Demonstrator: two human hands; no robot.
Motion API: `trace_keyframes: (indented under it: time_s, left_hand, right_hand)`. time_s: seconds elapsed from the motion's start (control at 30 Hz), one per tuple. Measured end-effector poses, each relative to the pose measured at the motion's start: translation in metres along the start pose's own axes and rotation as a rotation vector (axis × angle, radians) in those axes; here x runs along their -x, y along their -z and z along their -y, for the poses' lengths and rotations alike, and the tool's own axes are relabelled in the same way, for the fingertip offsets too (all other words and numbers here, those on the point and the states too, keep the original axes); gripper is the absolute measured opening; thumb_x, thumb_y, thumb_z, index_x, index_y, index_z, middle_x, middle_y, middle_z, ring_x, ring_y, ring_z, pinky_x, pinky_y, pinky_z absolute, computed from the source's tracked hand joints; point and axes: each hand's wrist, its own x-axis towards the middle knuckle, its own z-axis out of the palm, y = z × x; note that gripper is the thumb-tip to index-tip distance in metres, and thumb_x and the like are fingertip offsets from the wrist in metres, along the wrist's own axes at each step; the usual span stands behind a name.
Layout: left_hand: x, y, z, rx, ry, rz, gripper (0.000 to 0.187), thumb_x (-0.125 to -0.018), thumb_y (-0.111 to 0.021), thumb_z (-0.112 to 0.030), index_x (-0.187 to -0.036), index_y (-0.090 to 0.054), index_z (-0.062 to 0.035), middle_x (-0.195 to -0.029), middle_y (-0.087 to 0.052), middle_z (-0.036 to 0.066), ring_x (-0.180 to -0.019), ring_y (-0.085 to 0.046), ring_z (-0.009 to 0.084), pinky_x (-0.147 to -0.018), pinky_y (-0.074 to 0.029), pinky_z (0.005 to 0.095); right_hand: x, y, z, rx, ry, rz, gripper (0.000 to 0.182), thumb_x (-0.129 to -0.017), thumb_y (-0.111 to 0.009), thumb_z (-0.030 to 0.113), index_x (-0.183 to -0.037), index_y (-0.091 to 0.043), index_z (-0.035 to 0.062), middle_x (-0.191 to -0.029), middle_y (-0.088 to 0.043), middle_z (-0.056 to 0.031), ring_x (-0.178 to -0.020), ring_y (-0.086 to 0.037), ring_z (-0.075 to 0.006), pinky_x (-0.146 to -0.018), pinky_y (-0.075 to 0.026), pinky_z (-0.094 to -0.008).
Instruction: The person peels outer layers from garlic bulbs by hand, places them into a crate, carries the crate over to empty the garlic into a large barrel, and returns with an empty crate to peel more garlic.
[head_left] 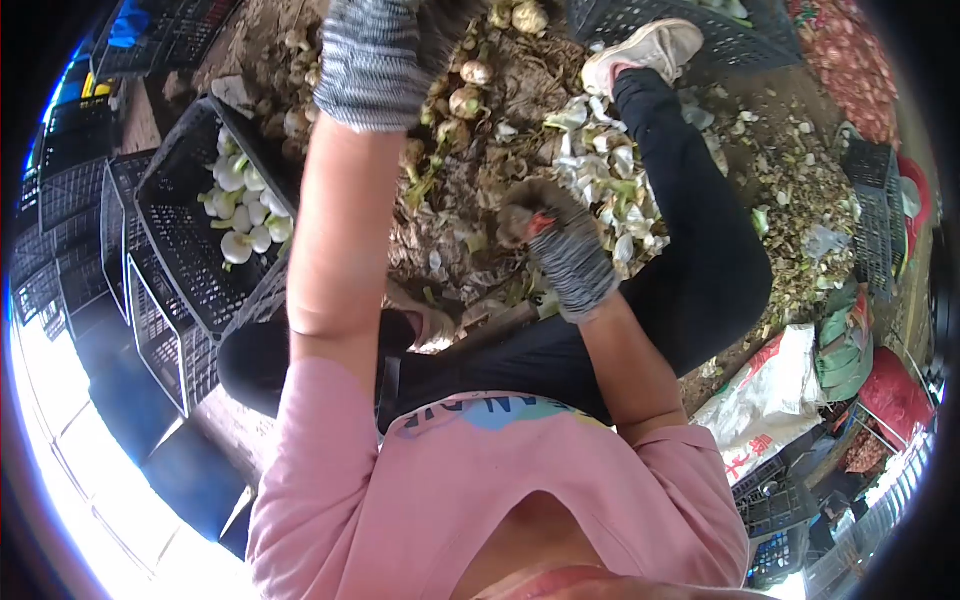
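Observation:
My left hand (pixel 375 55), in a grey striped knit glove with a dark palm, reaches to the top edge of the view near several unpeeled, onion-like bulbs (pixel 466 102) on the ground. Its fingers are cut off and blurred. My right hand (pixel 560 240), gloved the same way, is closed above the litter between my legs. A small red-orange piece (pixel 541 222) shows in its grip; the rest of that thing is hidden. Pale peelings (pixel 605 165) lie beyond the right hand. Peeled white bulbs with green stubs (pixel 240 205) lie in a black plastic crate (pixel 185 270) at left.
More black crates (pixel 60 200) stand at far left, and another crate (pixel 690 35) is at the top. My outstretched leg (pixel 690 190) borders the peelings. Red net sacks (pixel 850 65) lie at upper right. A white sack (pixel 770 390) rests at right.

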Motion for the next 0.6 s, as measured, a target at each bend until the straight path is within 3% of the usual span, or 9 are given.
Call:
trace_keyframes:
  time_s: [0.07, 0.13, 0.2, 0.27, 0.3, 0.4, 0.47, 0.57, 0.6]
  left_hand:
    - [-0.004, 0.035, 0.003, -0.263, 0.205, -0.071, 0.053, -0.069, -0.068, -0.026, -0.114, -0.049, -0.0043, -0.107, -0.054, 0.012, -0.107, -0.046, 0.0281, -0.088, -0.04, 0.0428]
    - [0.009, 0.129, 0.051, -0.489, 0.346, -0.113, 0.03, -0.076, -0.061, -0.008, -0.105, -0.055, -0.0037, -0.097, -0.058, 0.008, -0.08, -0.058, 0.0166, -0.081, -0.049, 0.026]
    - [0.034, 0.144, 0.074, -1.143, 0.569, -0.146, 0.028, -0.075, -0.061, -0.007, -0.102, -0.057, -0.0032, -0.095, -0.06, 0.009, -0.084, -0.057, 0.0172, -0.079, -0.048, 0.0255]
    - [0.064, 0.226, 0.135, -1.131, 0.544, -0.21, 0.039, -0.069, -0.067, -0.012, -0.107, -0.056, -0.0096, -0.102, -0.058, 0.01, -0.089, -0.058, 0.022, -0.083, -0.046, 0.0284]
    - [0.061, 0.212, 0.136, -1.405, 0.612, -0.115, 0.044, -0.069, -0.068, -0.014, -0.11, -0.054, -0.0113, -0.106, -0.057, 0.011, -0.095, -0.055, 0.0243, -0.087, -0.043, 0.0305]
    - [0.049, 0.185, 0.163, -1.85, 0.706, 0.125, 0.053, -0.073, -0.063, -0.024, -0.122, -0.043, -0.024, -0.123, -0.045, 0.01, -0.118, -0.036, 0.0288, -0.102, -0.025, 0.0395]
    - [0.042, 0.183, 0.185, -2.053, 0.659, 0.196, 0.048, -0.075, -0.06, -0.023, -0.12, -0.045, -0.0284, -0.124, -0.044, 0.009, -0.117, -0.037, 0.0285, -0.103, -0.021, 0.0422]
    - [0.032, 0.174, 0.182, -2.05, 0.464, 0.231, 0.046, -0.074, -0.062, -0.019, -0.117, -0.047, -0.0151, -0.113, -0.052, 0.011, -0.105, -0.048, 0.0287, -0.088, -0.036, 0.0518]
    - [0.035, 0.194, 0.193, -1.599, 0.51, 0.106, 0.041, -0.075, -0.061, -0.018, -0.115, -0.049, -0.0137, -0.113, -0.053, 0.011, -0.106, -0.049, 0.0279, -0.089, -0.037, 0.048]
  right_hand:
    - [0.001, 0.002, 0.0, 0.027, 0.013, -0.155, 0.015, -0.08, -0.058, 0.009, -0.093, -0.056, 0.003, -0.085, -0.06, -0.0044, -0.073, -0.056, -0.0098, -0.065, -0.046, -0.0214]
    - [0.002, 0.004, -0.002, -0.058, 0.039, -0.21, 0.018, -0.08, -0.059, 0.01, -0.097, -0.056, 0.0025, -0.088, -0.06, -0.0056, -0.077, -0.057, -0.0106, -0.069, -0.046, -0.022]
    - [-0.003, 0.007, -0.004, -0.254, 0.082, -0.156, 0.022, -0.079, -0.06, 0.011, -0.099, -0.056, 0.0025, -0.091, -0.061, -0.0065, -0.079, -0.057, -0.0112, -0.071, -0.046, -0.0226]
    - [-0.014, 0.032, -0.014, -0.257, -0.072, -0.026, 0.017, -0.077, -0.062, 0.007, -0.092, -0.057, 0.0026, -0.086, -0.06, -0.0056, -0.076, -0.058, -0.0114, -0.067, -0.048, -0.0228]
    - [-0.019, 0.052, -0.021, -0.023, -0.065, 0.136, 0.016, -0.076, -0.062, 0.006, -0.091, -0.057, 0.0027, -0.085, -0.06, -0.0053, -0.075, -0.058, -0.0114, -0.067, -0.048, -0.0228]
    - [-0.02, 0.015, -0.007, 0.116, -0.077, -0.166, 0.016, -0.076, -0.059, 0.0, -0.091, -0.055, 0.0022, -0.084, -0.058, -0.005, -0.072, -0.057, -0.0114, -0.065, -0.049, -0.0224]
    - [-0.025, 0.008, 0.002, -0.08, -0.17, -0.242, 0.019, -0.078, -0.056, -0.002, -0.097, -0.054, 0.0016, -0.085, -0.058, -0.0058, -0.071, -0.056, -0.0112, -0.065, -0.049, -0.0222]
    - [-0.02, 0.016, -0.002, -0.014, -0.111, -0.214, 0.025, -0.083, -0.051, 0.002, -0.108, -0.051, 0.0008, -0.091, -0.057, -0.0076, -0.076, -0.056, -0.0115, -0.066, -0.049, -0.0223]
    - [-0.019, 0.017, -0.003, -0.044, -0.117, -0.204, 0.026, -0.083, -0.05, 0.003, -0.109, -0.05, 0.0009, -0.092, -0.057, -0.0076, -0.077, -0.056, -0.0114, -0.067, -0.049, -0.0223]
